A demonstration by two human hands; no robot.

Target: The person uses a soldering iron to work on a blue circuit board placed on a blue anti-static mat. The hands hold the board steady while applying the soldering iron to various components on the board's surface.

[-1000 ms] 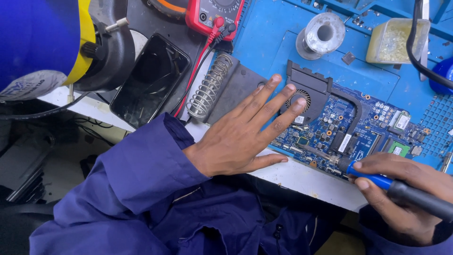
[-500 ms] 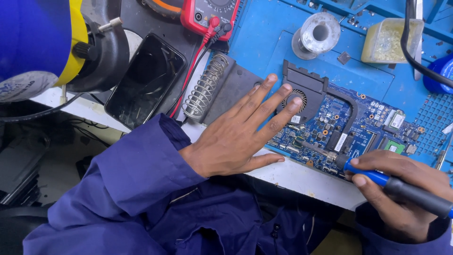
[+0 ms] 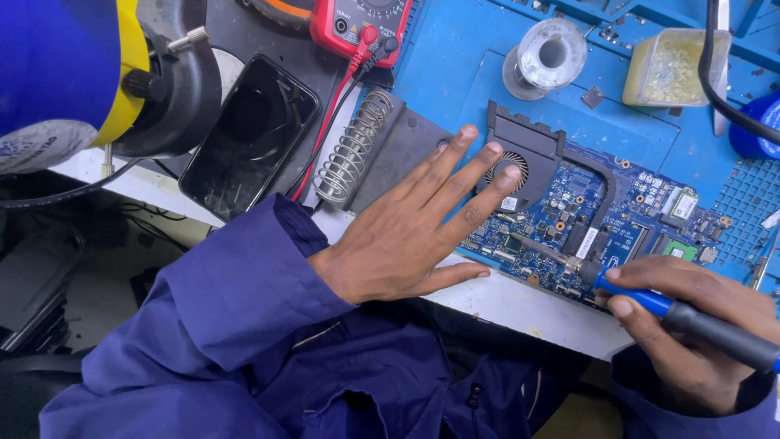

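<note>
A blue laptop circuit board [image 3: 626, 215] with a black fan [image 3: 513, 169] lies on a blue work mat [image 3: 463, 65]. My left hand [image 3: 414, 232] rests flat, fingers spread, on the board's left end and the fan, holding nothing. My right hand [image 3: 691, 321] grips a soldering iron [image 3: 682, 313] with a blue and black handle. Its metal tip [image 3: 540, 248] touches the board's lower middle, just right of my left thumb.
A soldering iron stand with a coiled spring [image 3: 357, 146] sits left of the board. A dark phone [image 3: 248, 134], a red multimeter [image 3: 361, 24], a solder spool [image 3: 548, 57], a yellowish sponge tray [image 3: 674, 69] and a black-and-yellow round device [image 3: 154, 81] surround it.
The view has shifted slightly. My left hand stays flat on the board; my right hand has edged the soldering iron tip a little to the left along the board.
</note>
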